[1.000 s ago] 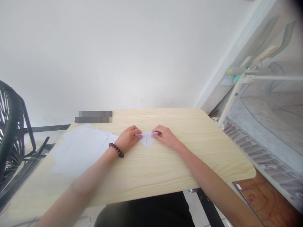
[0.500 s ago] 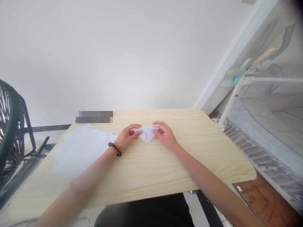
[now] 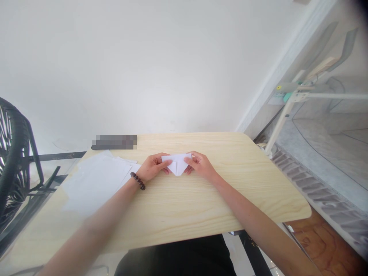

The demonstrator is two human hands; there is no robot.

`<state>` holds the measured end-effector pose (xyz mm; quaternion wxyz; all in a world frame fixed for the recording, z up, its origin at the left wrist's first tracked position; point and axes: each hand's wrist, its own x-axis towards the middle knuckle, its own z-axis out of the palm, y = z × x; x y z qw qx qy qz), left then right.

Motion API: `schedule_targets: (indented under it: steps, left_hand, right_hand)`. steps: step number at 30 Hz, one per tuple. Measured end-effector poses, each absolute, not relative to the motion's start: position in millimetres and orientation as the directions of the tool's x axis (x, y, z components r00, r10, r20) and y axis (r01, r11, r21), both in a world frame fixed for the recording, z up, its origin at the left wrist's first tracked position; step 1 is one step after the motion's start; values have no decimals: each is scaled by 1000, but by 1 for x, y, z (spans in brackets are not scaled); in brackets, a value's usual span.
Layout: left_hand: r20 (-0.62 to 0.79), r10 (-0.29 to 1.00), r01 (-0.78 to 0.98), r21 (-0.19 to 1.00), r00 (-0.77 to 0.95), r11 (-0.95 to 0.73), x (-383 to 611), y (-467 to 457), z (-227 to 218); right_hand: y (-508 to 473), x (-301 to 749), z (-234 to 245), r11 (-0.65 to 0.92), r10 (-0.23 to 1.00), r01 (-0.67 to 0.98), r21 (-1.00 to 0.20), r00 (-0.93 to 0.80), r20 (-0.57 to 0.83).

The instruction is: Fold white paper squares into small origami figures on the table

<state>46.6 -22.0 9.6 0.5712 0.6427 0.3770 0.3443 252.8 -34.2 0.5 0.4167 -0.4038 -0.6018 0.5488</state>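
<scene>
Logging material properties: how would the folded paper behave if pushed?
The folded paper is probably light, looking small and thin. Its visible folds likely stiffen it somewhat. Its flat shape suggests sliding rather than rolling.

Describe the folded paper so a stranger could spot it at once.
On the pale wood-grain table, look right of the loose white sheets. There, left hand and right hand hold the folded paper; unlike the sheets, it is small, creased and tapered.
</scene>
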Motion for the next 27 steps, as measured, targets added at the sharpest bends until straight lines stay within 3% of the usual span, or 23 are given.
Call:
schedule_targets:
  steps: [4, 13, 27]
  left_hand:
    - [-37, 888, 116, 993, 459, -18, 45, -22, 12]
    - [-70, 839, 106, 994, 540, 15, 47, -24, 12]
    - [-118, 841, 58, 993, 528, 102, 43, -22, 13]
  right_hand:
    - [-36, 255, 4, 53, 914, 30, -998, -405, 36]
    - [-41, 254, 5, 78, 917, 73, -994, -397, 42]
    - [-36, 257, 6, 52, 884, -18, -998, -465, 55]
